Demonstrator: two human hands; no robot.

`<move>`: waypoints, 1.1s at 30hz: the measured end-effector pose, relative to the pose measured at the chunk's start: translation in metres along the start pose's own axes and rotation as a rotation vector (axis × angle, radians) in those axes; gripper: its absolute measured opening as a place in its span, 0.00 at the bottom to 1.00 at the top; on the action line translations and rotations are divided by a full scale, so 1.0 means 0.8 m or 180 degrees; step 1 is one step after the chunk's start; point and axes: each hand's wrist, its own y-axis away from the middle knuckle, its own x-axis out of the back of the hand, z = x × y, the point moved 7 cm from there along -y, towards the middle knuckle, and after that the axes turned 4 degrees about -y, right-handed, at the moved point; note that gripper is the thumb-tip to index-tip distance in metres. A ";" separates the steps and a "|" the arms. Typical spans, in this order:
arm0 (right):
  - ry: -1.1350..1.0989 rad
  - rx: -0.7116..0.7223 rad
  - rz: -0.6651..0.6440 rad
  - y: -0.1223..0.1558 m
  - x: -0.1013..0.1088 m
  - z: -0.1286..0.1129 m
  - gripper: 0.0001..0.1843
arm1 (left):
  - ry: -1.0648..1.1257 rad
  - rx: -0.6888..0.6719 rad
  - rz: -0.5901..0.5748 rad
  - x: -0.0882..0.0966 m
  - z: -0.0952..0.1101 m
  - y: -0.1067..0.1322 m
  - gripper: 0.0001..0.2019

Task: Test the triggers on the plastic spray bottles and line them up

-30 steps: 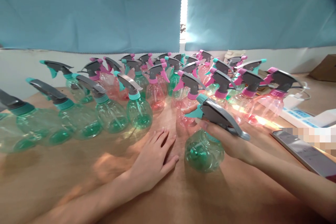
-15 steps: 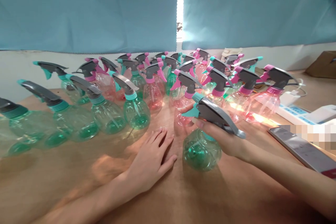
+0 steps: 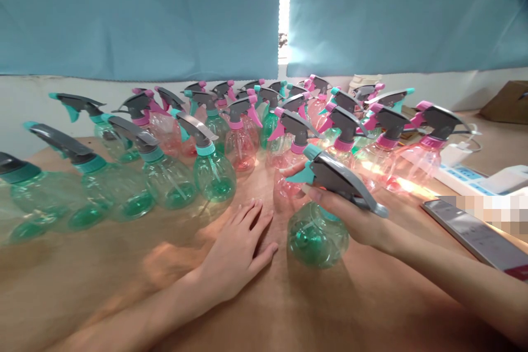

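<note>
My right hand point(image 3: 350, 212) is closed around the neck of a green spray bottle point(image 3: 315, 239) with a grey and teal trigger head. The bottle is upright, its nozzle pointing left. Flat on the wooden table point(image 3: 264, 319) lies my left hand point(image 3: 237, 253), fingers spread and holding nothing, to the left of that bottle. Just beyond its fingertips stands another green spray bottle point(image 3: 215, 173). A pink spray bottle point(image 3: 289, 184) is partly hidden behind my right hand.
Several green spray bottles point(image 3: 169, 181) stand in a row at left, and several pink ones point(image 3: 424, 159) at right. A phone point(image 3: 474, 236) lies near my right forearm, with a white power strip point(image 3: 462, 176) behind it. Blue blinds point(image 3: 140, 16) hang at the back.
Almost nothing differs. The view has shifted very slightly; both hands and the held spray bottle keep their places.
</note>
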 end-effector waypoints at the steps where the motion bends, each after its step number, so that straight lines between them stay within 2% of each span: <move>1: -0.0003 0.0004 -0.0001 0.000 0.000 0.000 0.15 | -0.0002 0.0001 -0.0008 -0.001 0.000 0.000 0.24; 7: 0.0091 0.0149 -0.0012 0.000 0.001 -0.005 0.16 | 0.0019 -0.0002 0.0016 -0.002 -0.002 0.000 0.25; 15: 0.0265 -0.0001 -0.0150 0.000 0.006 0.003 0.05 | 0.0015 0.0017 -0.0012 -0.003 -0.001 -0.001 0.25; 23: 0.0250 0.0029 -0.0171 0.004 0.010 0.013 0.06 | 0.0071 0.0034 -0.0081 -0.004 -0.002 0.000 0.25; 33: 0.0009 -0.0268 -0.0210 0.013 0.021 0.037 0.05 | 0.0018 0.0017 -0.0048 -0.004 -0.001 -0.001 0.26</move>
